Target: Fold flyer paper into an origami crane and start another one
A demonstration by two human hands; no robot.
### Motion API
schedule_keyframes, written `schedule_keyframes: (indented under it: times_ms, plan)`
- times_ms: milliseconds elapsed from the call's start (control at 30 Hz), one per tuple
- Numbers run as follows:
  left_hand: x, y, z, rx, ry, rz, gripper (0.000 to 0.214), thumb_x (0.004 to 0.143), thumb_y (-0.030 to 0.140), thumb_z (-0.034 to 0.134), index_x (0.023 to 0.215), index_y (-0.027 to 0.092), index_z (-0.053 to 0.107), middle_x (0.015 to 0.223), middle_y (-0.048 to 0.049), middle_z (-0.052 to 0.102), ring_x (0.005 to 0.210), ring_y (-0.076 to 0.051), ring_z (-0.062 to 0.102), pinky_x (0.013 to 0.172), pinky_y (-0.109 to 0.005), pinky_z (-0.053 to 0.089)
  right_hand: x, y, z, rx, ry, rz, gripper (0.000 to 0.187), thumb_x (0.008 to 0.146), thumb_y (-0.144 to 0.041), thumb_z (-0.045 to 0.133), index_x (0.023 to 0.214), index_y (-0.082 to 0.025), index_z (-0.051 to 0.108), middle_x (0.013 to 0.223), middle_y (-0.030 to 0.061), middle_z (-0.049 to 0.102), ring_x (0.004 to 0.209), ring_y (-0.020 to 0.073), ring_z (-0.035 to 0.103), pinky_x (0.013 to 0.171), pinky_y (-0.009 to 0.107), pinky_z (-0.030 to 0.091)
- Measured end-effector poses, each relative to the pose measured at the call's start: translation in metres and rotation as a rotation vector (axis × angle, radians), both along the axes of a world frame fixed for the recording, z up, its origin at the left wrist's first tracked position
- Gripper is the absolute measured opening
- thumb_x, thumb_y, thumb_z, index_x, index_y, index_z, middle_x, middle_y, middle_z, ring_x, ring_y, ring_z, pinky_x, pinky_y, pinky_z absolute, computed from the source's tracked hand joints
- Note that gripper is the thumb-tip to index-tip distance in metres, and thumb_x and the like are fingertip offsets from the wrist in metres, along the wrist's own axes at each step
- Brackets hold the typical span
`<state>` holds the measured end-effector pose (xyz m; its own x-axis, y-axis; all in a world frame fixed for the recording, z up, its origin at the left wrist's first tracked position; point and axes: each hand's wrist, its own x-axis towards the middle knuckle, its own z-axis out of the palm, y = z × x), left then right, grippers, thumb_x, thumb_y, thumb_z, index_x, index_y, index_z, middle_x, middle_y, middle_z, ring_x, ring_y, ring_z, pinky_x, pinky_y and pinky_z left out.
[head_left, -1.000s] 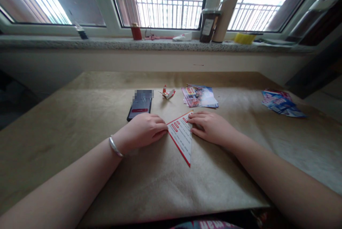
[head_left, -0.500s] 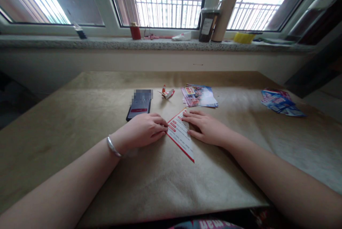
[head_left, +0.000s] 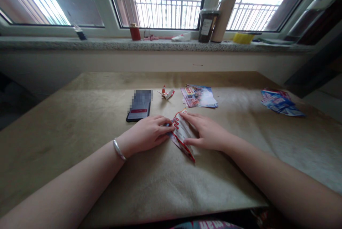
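A folded paper leaflet [head_left: 179, 133], white with red edging and small print, stands slightly buckled on the table between my hands. My left hand [head_left: 151, 134], with a silver bangle at its wrist, has its fingertips closed on the leaflet's left edge. On the other side, my right hand [head_left: 207, 131] holds the leaflet with its fingers along the upper part and its thumb lower down. A colourful printed underside shows below the leaflet's raised left edge. Just beyond my left hand lies a phone [head_left: 139, 106]. The fingertips under the paper are hidden.
Past the leaflet sit a small folded paper piece [head_left: 167, 94] and a stack of printed flyers [head_left: 201, 96]. More blue flyers [head_left: 281, 102] lie at the right of the brown table [head_left: 80, 115]. A red container [head_left: 135, 32] and a cardboard tube [head_left: 227, 9] stand on the windowsill.
The leaflet lay flat as a triangle; now its left edge is lifted and it bulges. My left hand has moved slightly right, and the right thumb has shifted lower on the paper.
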<state>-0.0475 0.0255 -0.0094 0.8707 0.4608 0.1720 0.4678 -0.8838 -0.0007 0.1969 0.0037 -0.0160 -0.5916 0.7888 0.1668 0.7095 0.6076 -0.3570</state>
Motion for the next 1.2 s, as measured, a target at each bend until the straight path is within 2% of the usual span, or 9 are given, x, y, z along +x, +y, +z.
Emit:
schedule_keyframes:
  times_ms: [167, 367, 533, 700, 900, 1067, 1200]
  plan:
    - [0.0009, 0.0005, -0.0015, -0.011, -0.011, 0.009, 0.033, 0.090, 0.027, 0.048, 0.122, 0.025, 0.057, 0.112, -0.0080, 0.059, 0.097, -0.019, 0.057, 0.085, -0.035, 0.049, -0.0061, -0.0072, -0.0011, -0.019, 0.005, 0.010, 0.091, 0.067, -0.053, 0.067, 0.142, -0.016, 0.033, 0.145, 0.0127, 0.037, 0.134, 0.0287, 0.033, 0.110, 0.045, 0.029]
    - [0.0043, -0.0003, -0.0030, 0.027, -0.011, 0.010, 0.037, 0.090, 0.029, 0.049, 0.126, 0.023, 0.052, 0.110, -0.0099, 0.058, 0.100, -0.022, 0.054, 0.087, -0.038, 0.048, -0.0087, -0.0100, 0.0011, -0.047, -0.045, 0.031, 0.098, 0.066, -0.051, 0.068, 0.145, -0.014, 0.025, 0.150, 0.0165, 0.026, 0.138, 0.0319, 0.023, 0.110, 0.051, 0.025]
    - [0.0026, -0.0013, -0.0019, 0.005, -0.011, 0.017, 0.041, 0.089, 0.029, 0.051, 0.129, 0.022, 0.049, 0.115, -0.0097, 0.057, 0.102, -0.022, 0.054, 0.088, -0.037, 0.048, -0.0054, -0.0076, 0.0012, -0.042, -0.012, 0.019, 0.082, 0.075, -0.039, 0.060, 0.145, -0.015, 0.025, 0.150, 0.0158, 0.026, 0.135, 0.0287, 0.030, 0.109, 0.045, 0.029]
    - [0.0005, -0.0008, -0.0025, -0.007, -0.025, 0.009, 0.038, 0.089, 0.028, 0.051, 0.126, 0.021, 0.051, 0.115, -0.0097, 0.058, 0.102, -0.022, 0.055, 0.087, -0.037, 0.048, -0.0014, -0.0038, -0.0001, -0.023, 0.028, 0.088, 0.080, 0.075, -0.032, 0.059, 0.145, -0.016, 0.025, 0.150, 0.0152, 0.026, 0.135, 0.0274, 0.029, 0.109, 0.044, 0.029]
    - [0.0017, -0.0017, 0.0004, -0.024, -0.050, 0.006, 0.039, 0.088, 0.025, 0.050, 0.128, 0.021, 0.050, 0.108, -0.0099, 0.059, 0.097, -0.021, 0.056, 0.084, -0.035, 0.049, -0.0013, -0.0052, 0.0028, 0.031, 0.153, 0.075, 0.061, 0.075, -0.011, 0.048, 0.135, -0.019, 0.039, 0.149, 0.0119, 0.029, 0.135, 0.0212, 0.031, 0.110, 0.041, 0.030]
    - [0.0018, -0.0019, 0.0013, -0.017, -0.030, 0.011, 0.035, 0.089, 0.025, 0.050, 0.124, 0.021, 0.053, 0.108, -0.0099, 0.058, 0.099, -0.021, 0.055, 0.085, -0.035, 0.049, -0.0016, -0.0070, 0.0047, 0.027, 0.104, 0.086, 0.059, 0.076, -0.014, 0.051, 0.134, -0.022, 0.042, 0.149, 0.0095, 0.029, 0.131, 0.0218, 0.038, 0.106, 0.039, 0.035]
    - [0.0005, -0.0007, -0.0015, -0.004, -0.014, 0.001, 0.033, 0.090, 0.026, 0.048, 0.122, 0.022, 0.055, 0.108, -0.0098, 0.057, 0.098, -0.021, 0.055, 0.086, -0.036, 0.048, -0.0017, -0.0042, 0.0037, 0.060, 0.114, 0.049, 0.057, 0.077, -0.008, 0.043, 0.133, -0.023, 0.044, 0.145, 0.0079, 0.037, 0.128, 0.0202, 0.041, 0.106, 0.039, 0.036]
